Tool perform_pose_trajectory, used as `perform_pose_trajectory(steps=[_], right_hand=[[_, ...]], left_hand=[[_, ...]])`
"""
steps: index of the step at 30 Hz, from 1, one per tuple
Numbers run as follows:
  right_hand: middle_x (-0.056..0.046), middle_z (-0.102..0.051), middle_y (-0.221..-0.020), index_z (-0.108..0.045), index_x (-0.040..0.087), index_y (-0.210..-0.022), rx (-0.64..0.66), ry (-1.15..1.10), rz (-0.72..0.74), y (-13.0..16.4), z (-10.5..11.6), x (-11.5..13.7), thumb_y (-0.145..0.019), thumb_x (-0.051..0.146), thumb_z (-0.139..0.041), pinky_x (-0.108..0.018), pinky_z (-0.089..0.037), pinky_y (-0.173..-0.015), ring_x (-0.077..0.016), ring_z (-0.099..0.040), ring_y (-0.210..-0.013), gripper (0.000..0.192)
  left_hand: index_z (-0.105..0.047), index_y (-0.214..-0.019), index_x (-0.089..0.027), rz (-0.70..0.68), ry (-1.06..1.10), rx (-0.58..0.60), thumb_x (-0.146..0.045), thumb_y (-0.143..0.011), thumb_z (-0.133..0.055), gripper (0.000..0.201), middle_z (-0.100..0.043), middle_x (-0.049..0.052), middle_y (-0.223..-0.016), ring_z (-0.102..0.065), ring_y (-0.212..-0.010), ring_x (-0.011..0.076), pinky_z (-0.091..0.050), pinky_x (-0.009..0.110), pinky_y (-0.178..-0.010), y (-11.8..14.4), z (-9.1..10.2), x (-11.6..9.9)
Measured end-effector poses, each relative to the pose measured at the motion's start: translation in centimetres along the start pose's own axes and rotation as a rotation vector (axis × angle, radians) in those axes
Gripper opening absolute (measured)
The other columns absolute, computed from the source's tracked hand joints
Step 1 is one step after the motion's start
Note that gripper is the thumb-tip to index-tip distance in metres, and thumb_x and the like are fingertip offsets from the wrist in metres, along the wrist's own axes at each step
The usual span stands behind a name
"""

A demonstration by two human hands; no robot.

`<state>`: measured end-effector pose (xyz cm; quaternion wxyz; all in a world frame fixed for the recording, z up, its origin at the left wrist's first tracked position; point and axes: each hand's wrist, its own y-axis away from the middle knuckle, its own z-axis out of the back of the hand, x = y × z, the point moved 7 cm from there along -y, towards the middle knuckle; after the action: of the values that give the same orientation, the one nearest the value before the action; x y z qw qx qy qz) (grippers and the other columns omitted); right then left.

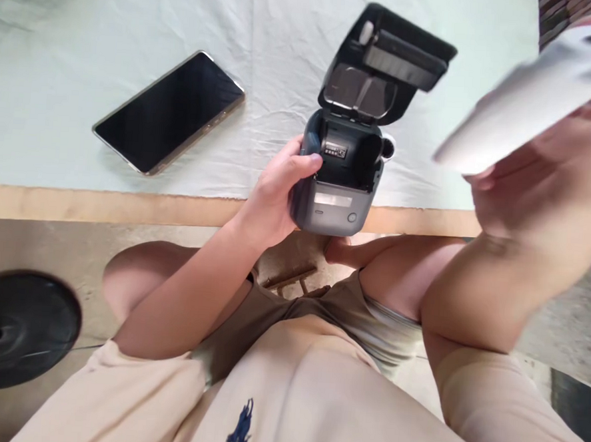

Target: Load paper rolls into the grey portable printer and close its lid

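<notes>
Small dark label printer [338, 183] at the near table edge [126, 205], lid [385, 60] tipped open, paper bay bare. Left hand [271, 199] wrapped around its left side, thumb on the rim. Right hand [538, 176] raised close to the camera, blurred, closed on what is probably a white paper roll [528, 95]. Printer: light, rigid, smooth plastic, best gripped by the body, not the hinged lid. Roll: light, crushable, apt to unwind. Phone [169, 112] lying well left on the cloth
</notes>
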<state>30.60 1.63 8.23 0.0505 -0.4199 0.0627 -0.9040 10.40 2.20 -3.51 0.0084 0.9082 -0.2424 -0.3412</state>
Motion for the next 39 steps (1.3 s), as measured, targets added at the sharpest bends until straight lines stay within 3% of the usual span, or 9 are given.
perform_pose_trajectory(steps=[4, 9, 14, 18, 21, 24, 29, 34, 39], right_hand=[[-0.001, -0.059, -0.086, -0.067, 0.038, -0.097, -0.334, -0.379, 0.001, -0.9, 1.0, -3.9, -0.084, 0.039, -0.078, -0.034, -0.041, -0.047, -0.0174, -0.055, -0.060, 0.016], [0.000, -0.068, -0.106, -0.062, 0.036, -0.111, -0.275, -0.181, 0.023, -1.4, -0.4, -7.7, -0.089, 0.033, -0.079, -0.039, -0.064, -0.078, -0.0195, -0.072, -0.088, 0.028], [-0.007, -0.080, -0.116, -0.067, 0.031, -0.115, -0.150, 0.173, 0.009, -2.1, -1.6, -11.1, -0.085, 0.027, -0.077, -0.053, -0.056, -0.105, -0.0282, -0.074, -0.109, 0.031], [-0.011, -0.074, -0.139, -0.062, 0.030, -0.134, -0.212, 0.283, 0.123, -1.3, -0.8, -9.0, -0.082, 0.025, -0.079, -0.052, -0.058, -0.106, -0.0304, -0.072, -0.125, 0.055], [-0.010, -0.073, -0.126, -0.063, 0.030, -0.131, -0.351, 0.321, 0.267, 0.5, -0.7, -5.2, -0.091, 0.031, -0.070, -0.041, -0.058, -0.076, -0.0229, -0.073, -0.090, 0.040], [-0.007, -0.069, -0.119, -0.065, 0.031, -0.130, -0.223, 0.324, 0.278, 1.0, -4.0, -3.6, -0.095, 0.038, -0.070, -0.036, -0.056, -0.065, -0.0154, -0.063, -0.070, 0.036], [-0.008, -0.064, -0.120, -0.055, 0.032, -0.149, -0.018, 0.230, 0.221, 0.3, -9.1, -4.6, -0.098, 0.031, -0.067, -0.040, -0.066, -0.075, -0.0214, -0.071, -0.090, 0.052], [-0.007, -0.070, -0.124, -0.049, 0.036, -0.149, -0.111, 0.156, 0.213, 0.0, -8.3, -4.9, -0.097, 0.034, -0.062, -0.041, -0.062, -0.076, -0.0212, -0.067, -0.086, 0.054], [-0.005, -0.074, -0.113, -0.052, 0.037, -0.134, -0.127, -0.271, -0.103, -0.6, -6.9, -7.1, -0.087, 0.056, -0.067, -0.037, -0.050, -0.059, -0.0222, -0.064, -0.075, 0.053]], left_hand=[[-0.071, -0.102, -0.018, -0.003, 0.100, -0.030, -0.030, -0.098, -0.064, 0.015, -0.079, 0.005, -0.091, -0.080, -0.109, 0.0307, -0.068, 0.039, -0.090, -0.2, 0.0, -0.4], [-0.072, -0.087, -0.018, -0.049, 0.124, -0.093, -0.029, -0.105, -0.048, 0.032, -0.077, 0.006, -0.077, -0.081, -0.118, 0.0326, -0.069, 0.043, -0.100, -0.6, 0.0, -0.9], [-0.075, -0.095, -0.018, -0.057, 0.130, -0.195, -0.032, -0.109, -0.036, 0.044, -0.081, 0.004, -0.081, -0.082, -0.118, 0.0305, -0.070, 0.044, -0.099, -0.6, 0.4, -1.0], [-0.076, -0.098, -0.018, -0.054, 0.130, -0.184, -0.037, -0.108, -0.045, 0.037, -0.084, 0.006, -0.089, -0.078, -0.128, 0.0332, -0.068, 0.046, -0.106, -0.4, 0.3, -1.0], [-0.077, -0.098, -0.018, -0.065, 0.105, -0.138, -0.044, -0.102, -0.062, 0.030, -0.086, 0.009, -0.096, -0.072, -0.137, 0.0371, -0.065, 0.045, -0.111, -0.3, 0.1, -0.9], [-0.079, -0.104, -0.020, -0.079, 0.089, -0.202, -0.047, -0.102, -0.064, 0.030, -0.086, 0.007, -0.099, -0.069, -0.142, 0.0373, -0.065, 0.043, -0.112, -0.2, 0.5, -0.9], [-0.080, -0.113, -0.025, -0.074, 0.073, -0.264, -0.054, -0.105, -0.055, 0.039, -0.086, 0.006, -0.100, -0.068, -0.143, 0.0372, -0.067, 0.045, -0.107, -0.3, 1.1, -0.8], [-0.079, -0.101, -0.022, -0.044, 0.100, -0.147, -0.050, -0.105, -0.054, 0.037, -0.086, 0.008, -0.103, -0.070, -0.138, 0.0367, -0.066, 0.044, -0.108, -0.5, 0.5, -0.7], [-0.074, -0.087, -0.021, -0.040, 0.130, -0.117, -0.037, -0.106, -0.040, 0.042, -0.084, 0.010, -0.097, -0.075, -0.131, 0.0337, -0.068, 0.047, -0.102, -0.4, 0.2, -0.9]])
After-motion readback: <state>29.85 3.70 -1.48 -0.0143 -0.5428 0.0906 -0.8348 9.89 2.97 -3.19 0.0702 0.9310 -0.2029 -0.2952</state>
